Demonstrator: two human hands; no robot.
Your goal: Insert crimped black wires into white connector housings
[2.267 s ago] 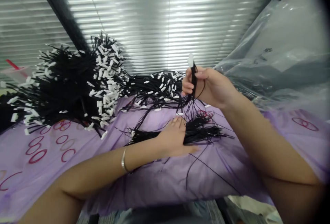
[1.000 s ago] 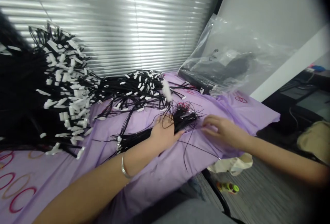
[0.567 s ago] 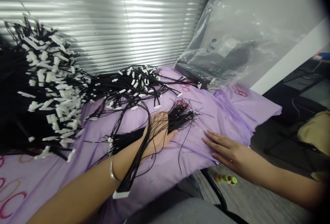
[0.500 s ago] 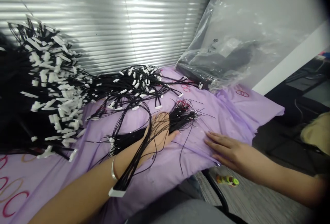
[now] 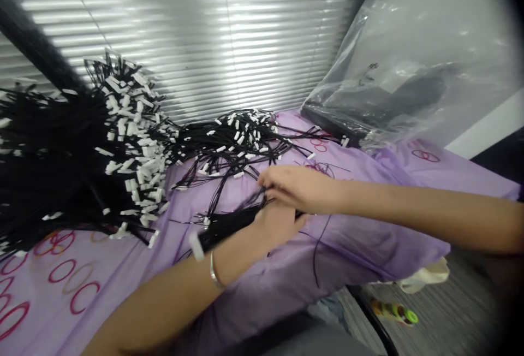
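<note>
My left hand (image 5: 278,222), a silver bangle at its wrist, is closed over a bundle of black wires (image 5: 233,222) on the purple cloth; its thumb points right and its fingers are mostly covered. Across the top of it lies my right hand (image 5: 297,187), fingers curled and pinching blurred black wires by the left knuckles. A white connector (image 5: 196,247), smeared by motion, hangs at the left end of these wires, beside my left wrist. The bundle's right part is largely hidden under my hands. One loose wire (image 5: 317,252) trails down the cloth.
A big heap of black cables with white connectors (image 5: 139,143) rises at the left. A smaller cable pile (image 5: 245,132) lies along the window blinds (image 5: 196,34). A clear plastic bag (image 5: 380,88) stands at the back right. Below, a colourful bottle (image 5: 395,312) is on the floor.
My right hand has moved left from the bare cloth onto my left hand and taken hold of wires. The white connector has shifted off my left forearm to its far side. The view has shifted.
</note>
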